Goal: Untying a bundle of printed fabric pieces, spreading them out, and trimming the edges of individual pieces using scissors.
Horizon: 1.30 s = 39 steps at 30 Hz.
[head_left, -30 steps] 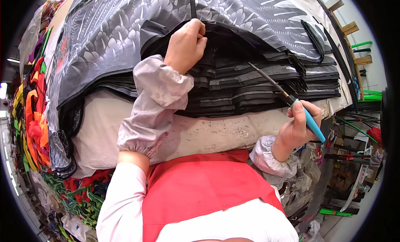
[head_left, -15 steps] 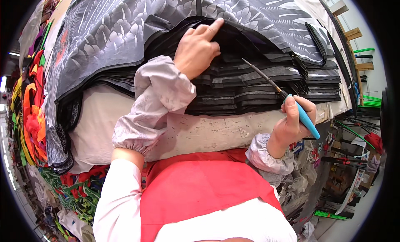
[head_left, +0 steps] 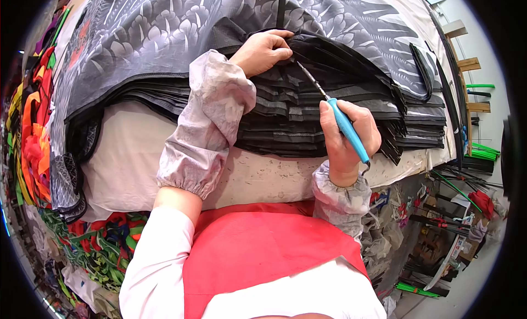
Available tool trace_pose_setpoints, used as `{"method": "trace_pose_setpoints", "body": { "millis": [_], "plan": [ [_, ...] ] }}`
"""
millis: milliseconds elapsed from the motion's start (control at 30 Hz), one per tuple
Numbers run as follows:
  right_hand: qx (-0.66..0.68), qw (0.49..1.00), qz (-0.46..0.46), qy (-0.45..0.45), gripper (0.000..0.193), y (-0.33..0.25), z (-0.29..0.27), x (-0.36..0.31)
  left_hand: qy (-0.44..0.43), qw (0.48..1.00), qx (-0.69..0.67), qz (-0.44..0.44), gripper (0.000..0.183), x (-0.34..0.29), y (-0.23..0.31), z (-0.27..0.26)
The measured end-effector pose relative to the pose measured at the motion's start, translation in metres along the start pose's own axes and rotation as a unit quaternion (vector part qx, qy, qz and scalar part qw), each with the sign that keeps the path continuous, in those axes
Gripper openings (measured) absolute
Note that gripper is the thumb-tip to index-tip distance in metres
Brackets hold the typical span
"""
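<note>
In my right hand (head_left: 355, 136) is a soldering iron with a blue handle (head_left: 345, 121), held like a pen. Its thin metal shaft points up and to the left, its tip close to the fingers of my left hand (head_left: 265, 51). That hand is closed on the black edge of a grey printed fabric (head_left: 164, 50) with a pale flower pattern; its fingertips are partly hidden in the folds. Below lies a thick stack of black-edged fabric layers (head_left: 280, 129), with folded edges facing me.
The stack rests on a table with a pale, stained cover (head_left: 258, 173). Colourful cloth strips (head_left: 35, 149) hang at the left, with green and red scraps (head_left: 99, 247) below. Wooden pieces (head_left: 468, 64), green rods (head_left: 483, 152) and a cluttered shelf stand at the right.
My left hand has gone from a pointing finger over the fold to a grip on the fabric edge. My right hand has brought the soldering iron up and left, its tip near my left fingers.
</note>
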State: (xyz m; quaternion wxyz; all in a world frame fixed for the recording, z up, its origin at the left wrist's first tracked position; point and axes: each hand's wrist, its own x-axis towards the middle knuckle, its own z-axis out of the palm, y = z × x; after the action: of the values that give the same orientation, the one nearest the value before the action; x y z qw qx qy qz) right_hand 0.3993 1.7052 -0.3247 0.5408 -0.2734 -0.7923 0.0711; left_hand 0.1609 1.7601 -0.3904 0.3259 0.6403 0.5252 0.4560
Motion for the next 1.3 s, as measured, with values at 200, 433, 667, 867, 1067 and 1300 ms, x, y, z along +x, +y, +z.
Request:
{"method": "trace_pose_setpoints", "body": {
  "millis": [200,433,667,867,1067,1300],
  "plan": [
    [0.002,1.0,0.006,0.0,0.019,0.002,0.011,-0.001,0.009,1.0,0.0,0.011,0.019,-0.002,-0.003,-0.001],
    [-0.007,1.0,0.022,-0.006,0.02,0.006,0.018,-0.005,0.008,1.0,0.003,0.021,0.019,-0.002,-0.005,0.0],
    [-0.004,1.0,0.02,0.021,0.024,0.004,0.011,-0.008,0.013,1.0,-0.009,-0.007,0.018,-0.001,-0.004,0.002],
    [0.0,1.0,0.024,0.002,0.025,0.01,0.017,-0.006,0.017,0.998,-0.033,-0.056,0.018,0.003,-0.003,0.004],
    [0.002,1.0,0.016,0.0,0.025,0.016,0.021,-0.008,0.021,0.996,-0.056,-0.066,0.018,0.005,-0.009,0.006],
    [-0.012,0.996,-0.093,-0.012,0.027,0.022,0.008,-0.006,0.013,0.993,-0.078,-0.085,0.017,0.007,-0.013,0.007]
  ]
}}
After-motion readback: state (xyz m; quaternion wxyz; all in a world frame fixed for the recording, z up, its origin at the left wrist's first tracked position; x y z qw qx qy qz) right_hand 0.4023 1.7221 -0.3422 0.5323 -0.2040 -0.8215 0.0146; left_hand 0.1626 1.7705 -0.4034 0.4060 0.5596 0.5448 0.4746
